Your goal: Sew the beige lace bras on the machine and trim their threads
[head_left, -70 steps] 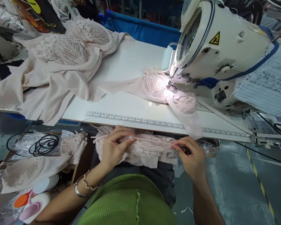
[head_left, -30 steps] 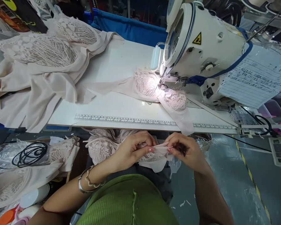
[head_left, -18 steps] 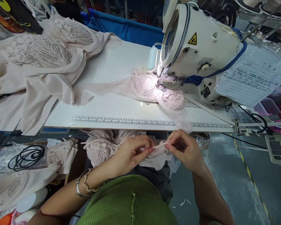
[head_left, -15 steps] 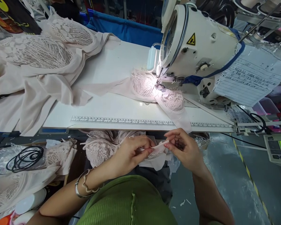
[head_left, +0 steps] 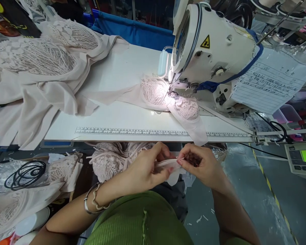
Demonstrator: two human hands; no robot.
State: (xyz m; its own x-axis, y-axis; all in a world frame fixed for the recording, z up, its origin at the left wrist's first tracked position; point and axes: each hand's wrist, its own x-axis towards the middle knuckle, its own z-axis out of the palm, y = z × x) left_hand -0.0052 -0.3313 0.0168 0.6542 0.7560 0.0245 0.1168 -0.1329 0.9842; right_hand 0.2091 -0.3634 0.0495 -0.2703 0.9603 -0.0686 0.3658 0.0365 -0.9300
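Observation:
My left hand [head_left: 145, 170] and my right hand [head_left: 200, 166] meet over my lap, just below the table's front edge. Both pinch the thin edge of a pale pink lace bra piece [head_left: 112, 161] that lies bunched on my lap. The fingertips of the two hands almost touch. A dark small thing shows in my right palm; I cannot make it out. On the table a second lace bra piece [head_left: 155, 92] lies under the needle of the white sewing machine [head_left: 214, 51], lit by its lamp.
A heap of beige and lace garments [head_left: 38, 75] covers the table's left part. A printed ruler [head_left: 132, 132] runs along the white table's front edge. A paper sheet [head_left: 267, 85] hangs on the machine. Lace pieces and black cable [head_left: 25, 170] lie at the lower left. A control box [head_left: 302, 158] sits at right.
My hands have drawn together along the fabric edge, from wide apart to almost touching. The view has shifted slightly to the right.

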